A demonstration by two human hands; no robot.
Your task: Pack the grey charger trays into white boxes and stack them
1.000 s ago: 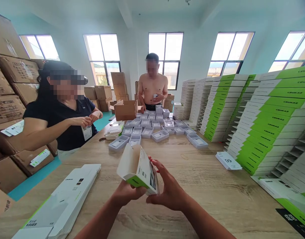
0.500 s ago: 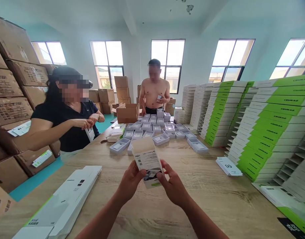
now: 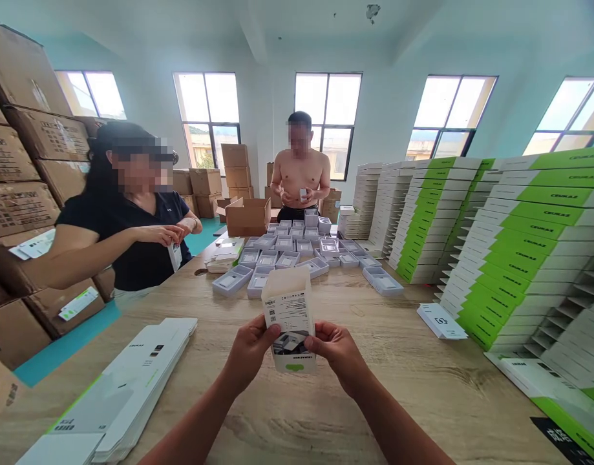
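A printed white carton (image 3: 291, 316) with a green mark stands between my hands, its long flap raised at the far end. My left hand (image 3: 252, 345) grips its left side, thumb on the printed face. On the right side my right hand (image 3: 336, 352) holds it the same way, thumb near the lower picture. Beyond the carton lie many white trays (image 3: 232, 280) with small items in them. Flat, unfolded cartons (image 3: 127, 381) are stacked to the left of my left arm. A small pile of white printed cards (image 3: 441, 321) lies to the right.
Tall stacks of green and white boxes (image 3: 524, 239) line the table's right side. An open brown carton (image 3: 248, 217) stands at the far end. One co-worker (image 3: 132, 239) sits at the left, another (image 3: 301, 174) stands across the table. Large cartons (image 3: 15, 161) are piled at the left.
The carton in my hands has turned slightly and shifted a little right and down, more upright now. The far co-worker has brought both hands together around a small white item.
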